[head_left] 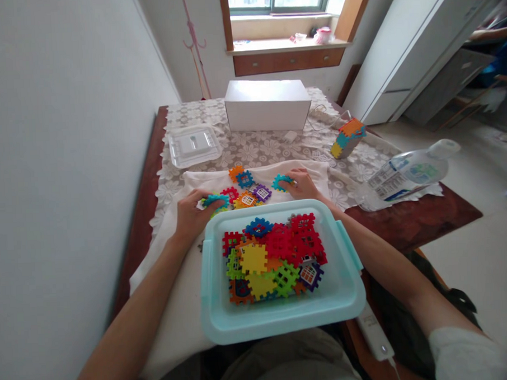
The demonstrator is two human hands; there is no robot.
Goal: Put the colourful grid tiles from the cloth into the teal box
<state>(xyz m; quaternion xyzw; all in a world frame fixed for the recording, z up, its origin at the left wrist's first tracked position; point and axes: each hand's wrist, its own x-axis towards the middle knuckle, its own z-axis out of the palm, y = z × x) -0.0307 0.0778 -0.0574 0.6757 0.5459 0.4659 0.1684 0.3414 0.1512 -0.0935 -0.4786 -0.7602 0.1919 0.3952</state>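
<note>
My left hand (pixel 194 214), closed, grips some stacked toothed plastic building tiles (pixel 216 201), teal and yellow-green, at the left of the white cloth. In the fingers of my right hand (pixel 302 184) is a teal building tile (pixel 280 182), pinched at its right edge. Loose tiles lie between the hands: an orange one (pixel 236 173), a blue one (pixel 244 179), a purple window tile (pixel 262 193) and a yellow-orange window tile (pixel 247 200). Nearest me, a light teal bin (pixel 342 287) holds red, yellow, green and blue tiles.
A clear plastic lid (pixel 195 146) lies at the back left, beside a white box (pixel 268 114). To the right stand a block of joined tiles (pixel 348 137) and a tilted clear bottle (pixel 408 175). A wall runs along the left. Another person's arm (pixel 492 35) shows far right.
</note>
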